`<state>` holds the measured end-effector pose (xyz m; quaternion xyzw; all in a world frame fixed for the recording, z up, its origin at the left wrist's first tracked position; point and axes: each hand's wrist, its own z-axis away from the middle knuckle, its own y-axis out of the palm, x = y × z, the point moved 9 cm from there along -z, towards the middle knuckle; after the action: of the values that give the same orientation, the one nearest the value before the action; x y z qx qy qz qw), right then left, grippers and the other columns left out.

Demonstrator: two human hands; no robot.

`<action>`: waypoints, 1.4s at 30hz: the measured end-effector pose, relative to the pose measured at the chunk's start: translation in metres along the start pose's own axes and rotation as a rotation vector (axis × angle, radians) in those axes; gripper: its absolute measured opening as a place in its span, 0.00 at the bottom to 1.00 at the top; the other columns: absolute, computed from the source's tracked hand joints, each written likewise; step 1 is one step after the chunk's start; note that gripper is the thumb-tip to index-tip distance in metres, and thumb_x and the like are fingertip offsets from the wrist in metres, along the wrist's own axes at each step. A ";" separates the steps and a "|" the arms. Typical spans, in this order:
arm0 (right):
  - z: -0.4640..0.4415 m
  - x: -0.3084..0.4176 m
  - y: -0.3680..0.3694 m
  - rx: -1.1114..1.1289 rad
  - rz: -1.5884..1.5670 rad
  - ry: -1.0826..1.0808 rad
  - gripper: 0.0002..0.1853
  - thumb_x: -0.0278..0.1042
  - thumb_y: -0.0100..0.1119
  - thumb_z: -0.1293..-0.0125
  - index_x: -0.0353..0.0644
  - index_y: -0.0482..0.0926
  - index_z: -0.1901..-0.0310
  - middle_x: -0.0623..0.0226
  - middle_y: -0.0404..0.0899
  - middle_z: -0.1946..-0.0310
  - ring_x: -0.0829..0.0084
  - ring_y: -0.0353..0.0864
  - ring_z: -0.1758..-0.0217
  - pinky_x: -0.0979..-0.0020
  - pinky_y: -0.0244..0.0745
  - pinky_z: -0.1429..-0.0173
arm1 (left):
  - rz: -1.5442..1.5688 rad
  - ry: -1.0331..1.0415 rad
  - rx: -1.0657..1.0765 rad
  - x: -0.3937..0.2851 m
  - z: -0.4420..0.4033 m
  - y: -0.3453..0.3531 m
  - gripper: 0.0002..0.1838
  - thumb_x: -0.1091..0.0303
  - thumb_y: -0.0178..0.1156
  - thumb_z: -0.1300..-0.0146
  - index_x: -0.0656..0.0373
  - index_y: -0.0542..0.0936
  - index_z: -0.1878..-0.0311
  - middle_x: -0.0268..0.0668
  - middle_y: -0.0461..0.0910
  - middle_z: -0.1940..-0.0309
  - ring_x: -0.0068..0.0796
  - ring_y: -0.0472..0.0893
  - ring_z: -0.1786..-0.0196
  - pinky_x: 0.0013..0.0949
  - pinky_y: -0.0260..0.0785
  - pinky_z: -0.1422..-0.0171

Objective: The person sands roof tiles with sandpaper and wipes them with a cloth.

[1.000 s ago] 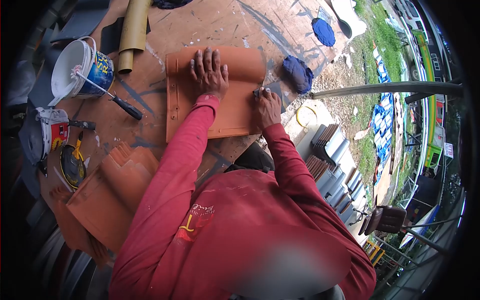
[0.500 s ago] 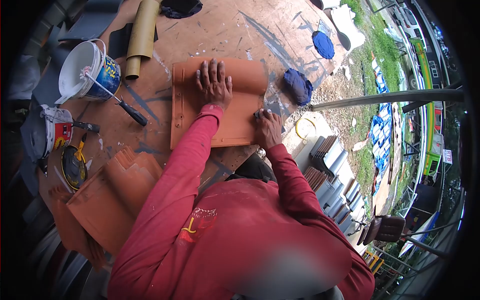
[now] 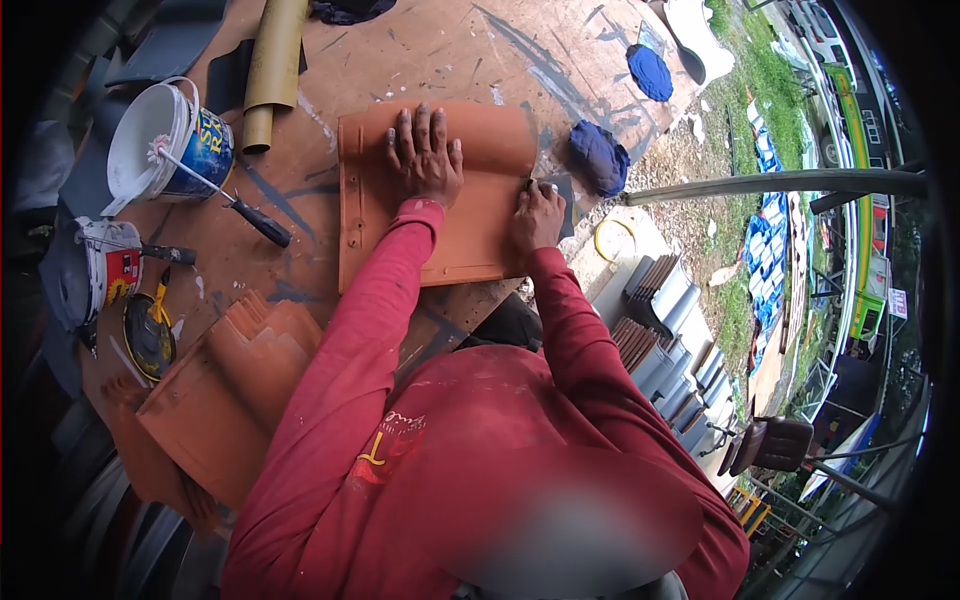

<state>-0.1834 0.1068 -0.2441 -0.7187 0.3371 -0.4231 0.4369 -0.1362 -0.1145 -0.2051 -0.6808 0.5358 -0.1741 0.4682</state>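
Observation:
An orange clay roof tile lies on the table in front of me, its rounded ridge along the far side. My left hand rests flat on that ridge with the fingers spread. At the tile's right edge, my right hand is closed, fingers bent around a small dark piece that is mostly hidden. A dark grey flat sheet shows on the table just beyond this hand. Bunched dark blue cloth sits a little further right.
Stacked orange tiles stand at the left. A white-and-blue bucket holds a paint roller; a smaller paint can is nearby. A cardboard tube and another blue cloth lie farther back. Grey tiles line the ground at right.
My right hand has slid away from me along the tile's right edge, from near the lower part toward the ridge. The left hand stays flat on the tile. The view has shifted slightly.

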 end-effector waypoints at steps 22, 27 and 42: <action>0.017 0.054 0.013 -0.144 0.077 0.233 0.27 0.36 0.55 0.29 0.32 0.75 0.31 0.49 0.75 0.39 0.47 0.70 0.35 0.47 0.59 0.26 | -0.034 0.040 -0.023 -0.007 -0.003 0.005 0.30 0.50 0.52 0.24 0.47 0.69 0.22 0.38 0.63 0.19 0.51 0.57 0.16 0.65 0.44 0.16; 0.024 0.056 0.016 -0.080 0.116 0.139 0.28 0.38 0.57 0.29 0.46 0.75 0.28 0.55 0.74 0.33 0.52 0.68 0.27 0.44 0.42 0.14 | -0.020 0.043 -0.060 -0.008 -0.005 0.001 0.29 0.51 0.51 0.23 0.48 0.70 0.23 0.39 0.64 0.19 0.51 0.58 0.17 0.65 0.45 0.17; 0.015 0.027 0.012 0.008 0.138 0.245 0.28 0.40 0.49 0.24 0.36 0.72 0.27 0.52 0.70 0.26 0.50 0.65 0.22 0.40 0.44 0.14 | -0.020 0.021 -0.003 -0.002 -0.004 0.001 0.30 0.50 0.50 0.23 0.48 0.69 0.22 0.38 0.61 0.17 0.49 0.56 0.15 0.64 0.45 0.16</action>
<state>-0.1598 0.0837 -0.2506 -0.6348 0.4349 -0.4780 0.4236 -0.1403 -0.1145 -0.2038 -0.6850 0.5341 -0.1848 0.4597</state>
